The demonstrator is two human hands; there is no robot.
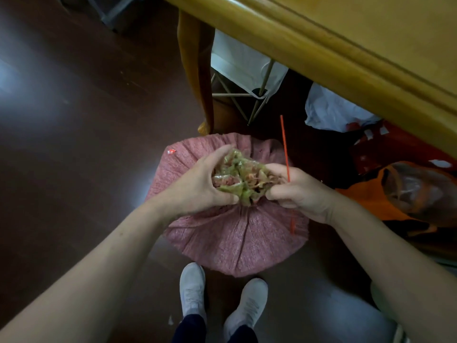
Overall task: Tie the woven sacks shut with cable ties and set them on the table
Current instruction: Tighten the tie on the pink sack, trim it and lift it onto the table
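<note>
Now, left grip (200,184): fingers curled round the bunched sack mouth (243,181).
Right grip (299,191): clamped on the same mouth from the opposite side, with the red cable tie (285,144) held upright in its fingers.
Sack (235,238): pink woven, standing on the dark floor (74,120), just ahead of the shoes (193,288).
Bench (346,45): wooden edge, beyond the sack.

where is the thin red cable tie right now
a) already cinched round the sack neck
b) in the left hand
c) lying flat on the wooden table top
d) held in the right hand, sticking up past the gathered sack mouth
d: the thin red cable tie runs through the right hand, rising above it and poking out below, while both hands bunch the mouth of the pink woven sack; the left hand grips only sack.
</note>
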